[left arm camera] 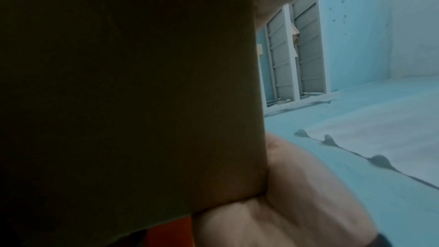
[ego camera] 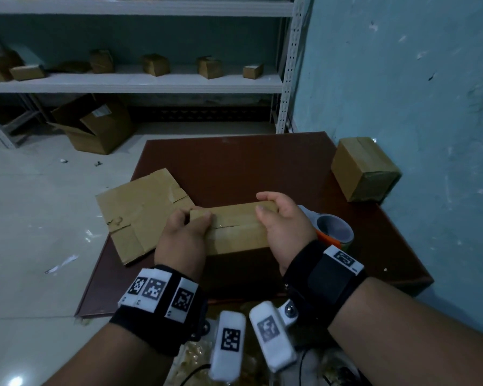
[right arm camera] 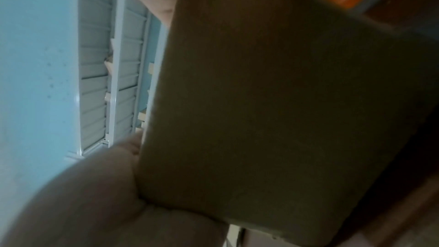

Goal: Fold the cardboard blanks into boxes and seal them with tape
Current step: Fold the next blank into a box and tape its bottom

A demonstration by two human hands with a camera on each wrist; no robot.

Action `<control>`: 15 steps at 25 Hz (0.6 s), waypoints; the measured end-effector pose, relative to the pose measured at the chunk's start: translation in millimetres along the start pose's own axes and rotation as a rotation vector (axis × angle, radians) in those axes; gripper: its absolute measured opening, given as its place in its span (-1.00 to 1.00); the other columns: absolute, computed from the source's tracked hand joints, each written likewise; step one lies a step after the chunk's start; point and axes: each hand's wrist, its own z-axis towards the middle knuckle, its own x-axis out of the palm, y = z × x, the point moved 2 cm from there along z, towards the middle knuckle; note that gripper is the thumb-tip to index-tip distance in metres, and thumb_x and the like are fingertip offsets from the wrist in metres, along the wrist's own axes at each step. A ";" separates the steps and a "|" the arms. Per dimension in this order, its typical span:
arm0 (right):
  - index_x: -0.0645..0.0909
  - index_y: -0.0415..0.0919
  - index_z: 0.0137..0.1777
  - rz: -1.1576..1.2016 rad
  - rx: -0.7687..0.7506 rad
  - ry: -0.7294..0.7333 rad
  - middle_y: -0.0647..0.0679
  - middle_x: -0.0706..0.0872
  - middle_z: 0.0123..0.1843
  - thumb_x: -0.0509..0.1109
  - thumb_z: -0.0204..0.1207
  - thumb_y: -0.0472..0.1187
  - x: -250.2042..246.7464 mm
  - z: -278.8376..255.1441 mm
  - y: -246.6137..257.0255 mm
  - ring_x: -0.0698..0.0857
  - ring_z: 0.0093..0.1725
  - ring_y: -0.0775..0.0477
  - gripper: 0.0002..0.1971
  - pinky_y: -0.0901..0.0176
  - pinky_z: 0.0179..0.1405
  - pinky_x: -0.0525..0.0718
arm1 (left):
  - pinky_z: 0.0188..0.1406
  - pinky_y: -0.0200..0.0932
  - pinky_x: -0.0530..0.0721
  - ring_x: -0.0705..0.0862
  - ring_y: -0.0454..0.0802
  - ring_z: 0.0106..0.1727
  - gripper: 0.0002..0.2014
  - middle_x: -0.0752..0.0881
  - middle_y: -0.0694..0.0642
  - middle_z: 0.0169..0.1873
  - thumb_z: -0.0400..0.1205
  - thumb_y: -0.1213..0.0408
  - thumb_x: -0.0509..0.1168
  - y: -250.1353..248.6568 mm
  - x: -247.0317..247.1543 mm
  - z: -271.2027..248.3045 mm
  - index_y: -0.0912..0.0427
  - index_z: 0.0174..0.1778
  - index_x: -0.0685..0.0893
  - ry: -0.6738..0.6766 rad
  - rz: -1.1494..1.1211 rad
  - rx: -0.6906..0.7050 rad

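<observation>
We see a white metal shelving rack (ego camera: 140,82) along the far wall, with several small brown cardboard boxes (ego camera: 155,64) on its middle shelf, and a large open brown carton (ego camera: 95,126) lying tipped on the pale tiled floor below it. Nearer to us stands the dark reddish-brown square surface (ego camera: 248,162), pushed against a chipped light-blue wall (ego camera: 416,93).

On the left part of that surface lies a flat brown cardboard blank (ego camera: 135,213), its near corner hanging past the edge. At the far right corner, just beside the wall, sits a closed brown cardboard box with tape over its end (ego camera: 364,169).

In the middle, both hands hold a long, narrow brown cardboard box (ego camera: 234,229) with a seam running along its top where the flaps meet. Whether it rests on the surface or is lifted slightly, we cannot tell. The left hand (ego camera: 183,238) grips the box's left end, its fingers (ego camera: 201,217) curled over the small end flap. The right hand (ego camera: 283,224) grips the right end, thumb on the near top face and fingers wrapped over the far edge. Both wrist views are mostly filled by dim cardboard pressed against the palms.

Just behind the right hand, a roll of tape in an orange and white dispenser (ego camera: 332,229) rests on the surface.
</observation>
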 end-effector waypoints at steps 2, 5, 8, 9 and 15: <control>0.81 0.15 0.21 0.167 0.104 0.006 0.06 0.83 0.13 0.27 0.80 -0.04 -6.1 9.1 -5.0 0.78 0.17 -0.04 -0.74 -0.33 0.28 0.76 | 0.45 0.00 0.53 0.61 0.12 0.33 -0.73 0.63 0.01 0.33 0.82 0.24 0.19 -2.4 -2.7 2.1 -0.07 0.40 0.64 -0.059 0.055 0.044; 0.79 -0.01 0.23 0.232 0.153 0.055 -0.04 0.81 0.27 0.13 0.76 0.33 -37.1 29.0 -1.4 0.76 0.28 -0.08 -0.47 -0.22 0.42 0.68 | 0.31 0.00 0.51 0.62 0.19 0.33 -0.64 0.66 0.14 0.29 0.85 0.33 0.09 -12.2 -13.1 10.1 0.03 0.55 0.55 -0.124 -0.049 0.091; 0.66 0.05 0.21 -0.629 -0.101 0.007 0.05 0.75 0.13 0.24 0.59 0.48 -85.7 44.6 4.6 0.74 0.14 -0.03 -0.46 -0.14 0.21 0.73 | 0.40 0.10 0.56 0.70 0.02 0.30 -0.57 0.80 -0.13 0.15 0.82 -0.15 0.01 -25.1 -21.7 16.6 -0.17 0.31 0.75 -0.043 0.061 0.280; 0.60 0.04 0.32 -0.915 -0.094 0.024 0.03 0.72 0.18 0.29 0.54 0.50 -96.8 47.7 1.0 0.72 0.15 -0.05 -0.39 -0.10 0.16 0.72 | 0.43 0.12 0.56 0.72 -0.04 0.29 -0.55 0.81 -0.18 0.14 0.75 -0.27 0.03 -27.1 -25.1 20.2 -0.20 0.24 0.77 -0.062 0.015 0.288; 0.25 0.04 0.63 -1.422 0.085 0.234 -0.03 0.74 0.32 0.42 0.48 0.47 -91.6 63.0 -38.6 0.73 0.30 -0.16 -0.14 -0.27 0.41 0.52 | 0.43 0.37 0.49 0.51 0.16 0.49 -0.40 0.60 0.05 0.44 0.64 -0.44 0.08 -30.1 -12.6 -27.9 -0.24 0.49 0.61 -0.171 0.845 0.829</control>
